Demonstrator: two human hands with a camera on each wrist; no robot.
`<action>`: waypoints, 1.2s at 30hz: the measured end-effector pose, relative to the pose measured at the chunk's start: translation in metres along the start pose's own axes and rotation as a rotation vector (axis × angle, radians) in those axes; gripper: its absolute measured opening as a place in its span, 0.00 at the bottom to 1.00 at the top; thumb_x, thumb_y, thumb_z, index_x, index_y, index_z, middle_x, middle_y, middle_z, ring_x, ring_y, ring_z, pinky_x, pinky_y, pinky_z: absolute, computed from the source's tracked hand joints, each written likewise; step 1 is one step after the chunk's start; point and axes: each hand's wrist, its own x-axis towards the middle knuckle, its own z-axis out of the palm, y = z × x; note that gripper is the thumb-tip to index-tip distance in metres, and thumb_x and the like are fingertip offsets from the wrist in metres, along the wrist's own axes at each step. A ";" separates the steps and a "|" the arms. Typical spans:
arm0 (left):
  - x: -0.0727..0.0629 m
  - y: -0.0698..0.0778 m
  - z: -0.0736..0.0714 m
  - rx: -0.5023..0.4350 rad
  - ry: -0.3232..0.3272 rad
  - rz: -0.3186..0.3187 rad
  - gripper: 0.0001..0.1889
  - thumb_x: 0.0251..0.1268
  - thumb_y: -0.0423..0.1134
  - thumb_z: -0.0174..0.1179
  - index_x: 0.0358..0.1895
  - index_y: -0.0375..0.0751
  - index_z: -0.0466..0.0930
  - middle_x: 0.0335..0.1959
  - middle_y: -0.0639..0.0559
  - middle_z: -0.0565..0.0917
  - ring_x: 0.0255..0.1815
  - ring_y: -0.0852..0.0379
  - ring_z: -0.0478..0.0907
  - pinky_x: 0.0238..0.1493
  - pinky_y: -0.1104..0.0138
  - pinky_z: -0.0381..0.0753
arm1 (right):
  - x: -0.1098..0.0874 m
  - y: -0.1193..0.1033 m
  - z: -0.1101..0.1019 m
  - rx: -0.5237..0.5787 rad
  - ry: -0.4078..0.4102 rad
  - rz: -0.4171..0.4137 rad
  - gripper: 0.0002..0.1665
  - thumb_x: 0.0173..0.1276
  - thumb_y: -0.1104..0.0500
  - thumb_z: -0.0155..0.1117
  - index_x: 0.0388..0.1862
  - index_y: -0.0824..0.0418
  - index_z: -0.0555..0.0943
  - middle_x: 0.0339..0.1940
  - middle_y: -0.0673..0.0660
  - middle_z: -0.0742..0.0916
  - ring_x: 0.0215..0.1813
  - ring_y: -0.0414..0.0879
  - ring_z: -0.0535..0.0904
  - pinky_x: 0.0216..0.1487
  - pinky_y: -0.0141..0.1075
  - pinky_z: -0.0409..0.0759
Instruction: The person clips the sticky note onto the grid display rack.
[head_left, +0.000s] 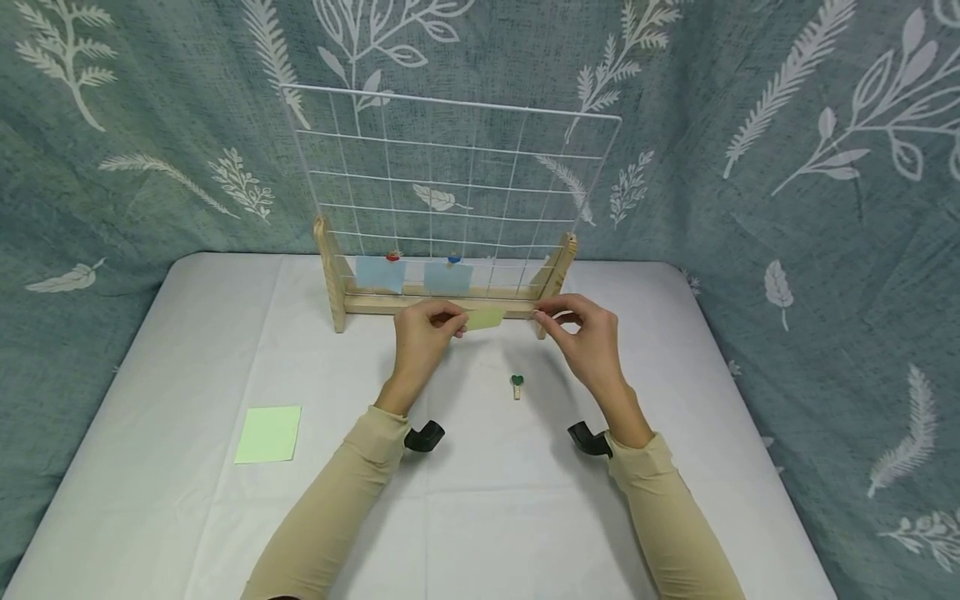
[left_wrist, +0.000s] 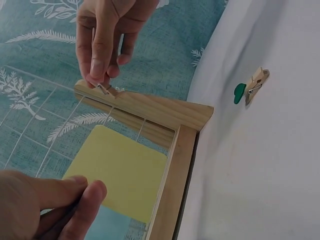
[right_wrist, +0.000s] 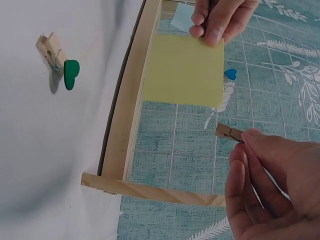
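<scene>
My left hand (head_left: 422,337) pinches a yellow paper note (right_wrist: 182,70) between thumb and fingers, held up in front of the wire grid rack (head_left: 450,102). To its right, my right hand (head_left: 588,342) pinches a small wooden clothespin (right_wrist: 227,132) by one end, apart from the note; the clothespin is too small to make out in the head view. Two blue notes (head_left: 378,273) hang low on the grid, one under a red clip (head_left: 393,257), one under a blue clip (head_left: 453,259). Between the hands, a clothespin with a green heart (head_left: 517,387) lies on the table.
Light green paper (head_left: 268,434) lies at the left of the white-covered table (head_left: 487,533). The rack stands on a wooden base (left_wrist: 172,200) near the table's back edge. Behind it hangs a teal leaf-patterned curtain (head_left: 697,217). Black wrist devices (head_left: 425,437) jut inward from both cuffs.
</scene>
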 end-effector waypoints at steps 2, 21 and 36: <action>0.002 0.000 0.004 0.014 0.001 0.004 0.03 0.62 0.26 0.74 0.37 0.31 0.92 0.33 0.41 0.91 0.26 0.50 0.89 0.32 0.70 0.88 | 0.001 0.000 0.000 -0.001 0.002 0.001 0.07 0.69 0.63 0.76 0.45 0.60 0.91 0.41 0.53 0.93 0.44 0.46 0.89 0.46 0.36 0.87; 0.022 -0.004 0.027 0.063 0.035 0.024 0.02 0.63 0.28 0.74 0.35 0.32 0.91 0.31 0.42 0.90 0.24 0.52 0.87 0.28 0.71 0.85 | 0.021 -0.002 0.009 -0.035 0.051 -0.045 0.07 0.69 0.64 0.75 0.45 0.62 0.91 0.41 0.57 0.93 0.44 0.50 0.89 0.46 0.44 0.89; 0.035 -0.008 0.042 0.089 0.030 0.027 0.04 0.64 0.31 0.74 0.36 0.33 0.91 0.32 0.42 0.91 0.25 0.53 0.87 0.28 0.70 0.85 | 0.039 0.000 0.016 -0.069 0.083 -0.090 0.08 0.67 0.64 0.76 0.44 0.63 0.91 0.42 0.59 0.93 0.41 0.52 0.90 0.43 0.45 0.89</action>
